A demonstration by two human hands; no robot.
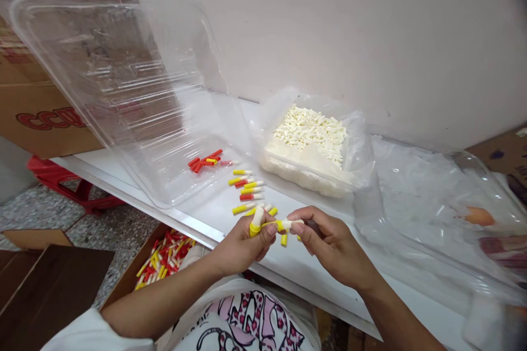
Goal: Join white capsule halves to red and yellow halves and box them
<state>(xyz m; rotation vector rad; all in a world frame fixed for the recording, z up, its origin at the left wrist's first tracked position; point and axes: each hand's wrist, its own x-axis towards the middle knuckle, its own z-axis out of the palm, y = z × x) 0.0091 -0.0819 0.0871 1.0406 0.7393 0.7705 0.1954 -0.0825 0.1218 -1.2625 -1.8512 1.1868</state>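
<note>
Head view: fingers of my left hand [241, 245] and right hand [336, 244] pinched a yellow-and-white stick [291, 224] above the table [212, 215].
It looked light, stiff; its yellow sleeve [280, 225] seemed the best grip.

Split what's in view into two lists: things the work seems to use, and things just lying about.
Likely in use:
- yellow-and-white pieces, held by left hand and right hand
- loose white sticks
- red and yellow tubes
- boxed mixed pieces

Apparently lying about:
- lettered carton
- red stool
- orange item
</note>
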